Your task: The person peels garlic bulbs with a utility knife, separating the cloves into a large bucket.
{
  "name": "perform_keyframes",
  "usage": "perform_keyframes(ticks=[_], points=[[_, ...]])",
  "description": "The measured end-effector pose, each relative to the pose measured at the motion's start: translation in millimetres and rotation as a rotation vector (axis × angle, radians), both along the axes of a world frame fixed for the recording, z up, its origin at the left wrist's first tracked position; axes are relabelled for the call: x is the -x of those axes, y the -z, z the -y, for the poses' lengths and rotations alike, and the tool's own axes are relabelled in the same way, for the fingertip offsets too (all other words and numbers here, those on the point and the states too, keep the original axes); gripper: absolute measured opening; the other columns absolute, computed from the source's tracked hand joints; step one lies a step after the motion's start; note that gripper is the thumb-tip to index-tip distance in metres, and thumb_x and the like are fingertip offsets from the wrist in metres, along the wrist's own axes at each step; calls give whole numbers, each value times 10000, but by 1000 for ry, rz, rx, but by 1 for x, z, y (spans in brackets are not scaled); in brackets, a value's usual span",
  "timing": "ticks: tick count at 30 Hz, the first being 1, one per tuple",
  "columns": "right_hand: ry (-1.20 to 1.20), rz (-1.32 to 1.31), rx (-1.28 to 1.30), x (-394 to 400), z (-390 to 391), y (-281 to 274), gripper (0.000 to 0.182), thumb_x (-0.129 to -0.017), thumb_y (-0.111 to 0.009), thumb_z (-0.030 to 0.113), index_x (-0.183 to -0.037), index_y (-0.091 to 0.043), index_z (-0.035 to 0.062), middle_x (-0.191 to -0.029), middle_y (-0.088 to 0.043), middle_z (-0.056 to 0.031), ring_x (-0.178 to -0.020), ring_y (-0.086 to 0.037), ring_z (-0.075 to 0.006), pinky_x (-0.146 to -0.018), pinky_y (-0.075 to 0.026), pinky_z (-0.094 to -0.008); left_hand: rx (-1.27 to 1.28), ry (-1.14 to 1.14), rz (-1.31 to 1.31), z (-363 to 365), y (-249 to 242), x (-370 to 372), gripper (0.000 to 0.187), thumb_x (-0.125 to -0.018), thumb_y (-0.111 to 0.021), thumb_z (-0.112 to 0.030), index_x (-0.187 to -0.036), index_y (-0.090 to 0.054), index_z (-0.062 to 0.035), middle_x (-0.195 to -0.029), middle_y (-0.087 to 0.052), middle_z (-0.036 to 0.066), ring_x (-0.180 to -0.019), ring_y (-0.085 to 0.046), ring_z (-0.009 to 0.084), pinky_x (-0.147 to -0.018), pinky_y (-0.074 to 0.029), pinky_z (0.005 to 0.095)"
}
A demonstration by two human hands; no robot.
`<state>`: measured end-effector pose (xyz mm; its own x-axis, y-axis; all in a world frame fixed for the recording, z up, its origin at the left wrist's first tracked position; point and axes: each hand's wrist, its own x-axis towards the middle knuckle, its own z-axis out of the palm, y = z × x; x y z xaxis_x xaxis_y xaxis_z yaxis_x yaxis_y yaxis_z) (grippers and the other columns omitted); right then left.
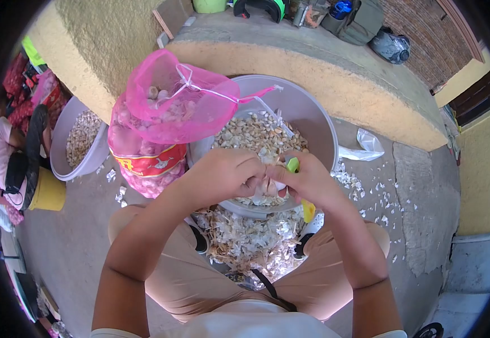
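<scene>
My left hand and my right hand meet over a large grey tub. Between their fingers is a garlic bulb, partly hidden, with papery skin around it. The left fingers are closed in a pinch at its left side. My right hand is wrapped round the bulb and also a tool with a green end and a yellow end; its blade, if any, is hidden. Loose garlic cloves fill the tub's bottom. Left of it stands a pink mesh bag of garlic bulbs.
Garlic skins are heaped between my feet, with more scattered on the floor to the right. At left, another person sits near a second tub of cloves and a yellow bucket. A raised ledge runs behind the tub.
</scene>
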<state>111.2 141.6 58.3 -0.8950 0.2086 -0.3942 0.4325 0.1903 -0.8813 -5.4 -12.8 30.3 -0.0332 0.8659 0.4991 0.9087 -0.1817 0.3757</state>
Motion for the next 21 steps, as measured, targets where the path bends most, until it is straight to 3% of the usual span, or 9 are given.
perform_keyframes(ticks=[4,8,14,17,20,21], points=[[44,-67,141,2,-7,2,303,-782,-616,279,-843,-518,-2,-612,-576,-73,-438,-517,-79,-338,-333,-177,5,-42,122,-1,0,-2,191,-638,-617,-47,-791,-509,-83,-718,-524,30,-633,-555,211,-531,-449,305],[52,-73,178,0,-9,-1,287,-772,-606,310,-774,-567,26,-597,-570,-44,-450,-498,-65,-353,-341,-186,-52,-54,240,-2,-3,-6,167,-686,-625,-69,-829,-543,-94,-803,-531,30,-680,-564,197,-564,-461,281],[36,-56,196,-1,-10,4,276,-781,-607,273,-801,-533,9,-577,-556,-67,-411,-469,-60,-335,-316,-178,72,87,531,-1,0,-3,137,-694,-641,-70,-800,-556,-84,-903,-495,49,-750,-554,174,-607,-460,265],[94,-65,238,-3,-7,0,278,-775,-599,294,-765,-571,18,-555,-547,-50,-404,-454,-64,-341,-308,-186,52,106,317,-1,1,0,140,-688,-649,-44,-783,-550,-71,-934,-478,53,-778,-552,164,-633,-467,267],[105,-60,268,-2,-12,-1,283,-778,-597,294,-765,-568,13,-546,-538,-55,-390,-441,-64,-333,-300,-186,41,99,368,-1,-1,-2,215,-667,-678,-34,-813,-522,-58,-936,-472,32,-824,-543,134,-678,-474,269],[97,-54,291,-1,-14,-2,284,-781,-595,293,-773,-565,11,-546,-536,-57,-384,-435,-63,-330,-295,-184,58,51,626,-1,-2,-3,269,-661,-688,-40,-870,-520,-58,-971,-473,30,-848,-540,134,-702,-472,270]])
